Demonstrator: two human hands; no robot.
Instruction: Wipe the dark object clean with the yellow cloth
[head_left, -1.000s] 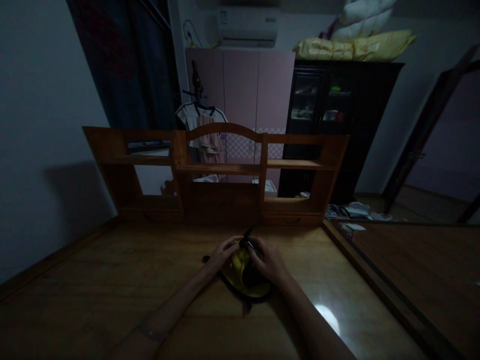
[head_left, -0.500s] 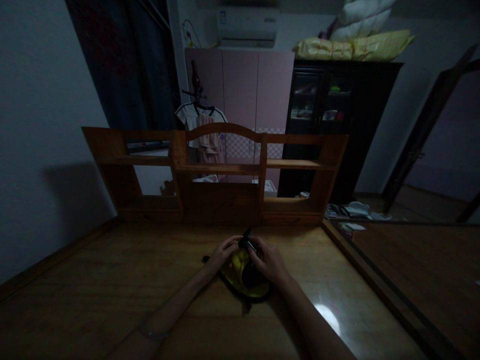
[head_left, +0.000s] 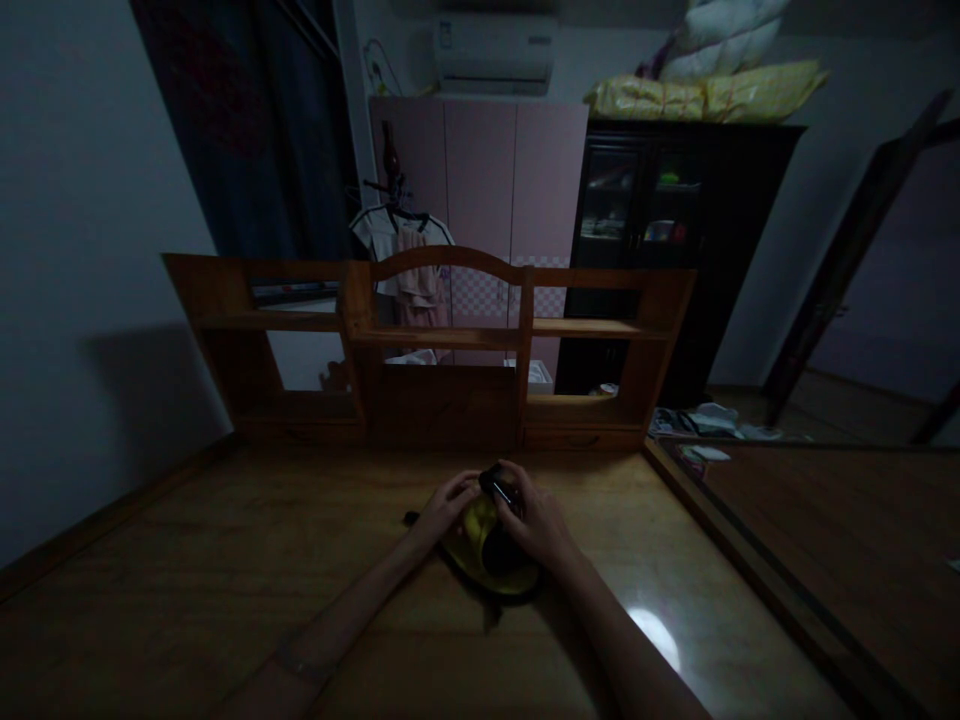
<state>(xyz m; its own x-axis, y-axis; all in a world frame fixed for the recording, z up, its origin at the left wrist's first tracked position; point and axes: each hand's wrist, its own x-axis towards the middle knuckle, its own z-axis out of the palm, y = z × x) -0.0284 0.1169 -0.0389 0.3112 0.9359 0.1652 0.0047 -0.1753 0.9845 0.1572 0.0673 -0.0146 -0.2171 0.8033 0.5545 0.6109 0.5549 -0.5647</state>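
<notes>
The thin black tip that stuck up above the fingers half a second ago no longer shows. The right hand (head_left: pixel 536 520) has closed its fingers further over the small black object (head_left: pixel 496 485), which now sits lower, tucked between the two hands. Everything else lies as it did.

The right hand is curled tight, its fingertips clamped on that small black object, and a faint glint shows on the object's side. The left hand (head_left: pixel 448 503) is bent at the knuckles, its fingertips pressed onto the far left rim of the yellow object (head_left: pixel 474 530). The light is too dim to tell how firmly it grips. The yellow object rests on the tabletop (head_left: pixel 225 580) near the middle, directly under both hands, with a dark hollow or panel on its right part. A short dark strap end (head_left: pixel 410 518) pokes out just left of the left hand.

A wooden shelf unit (head_left: pixel 450 335) stands along the back edge of the tabletop. A lamp reflection (head_left: pixel 654 636) gleams on the wood beside the right forearm. Behind are a pink wardrobe (head_left: pixel 480 170), a dark glass-front cabinet (head_left: pixel 675 200) with bundled bedding (head_left: pixel 705 95) on top, and clothes on a hanger (head_left: pixel 405 260).
</notes>
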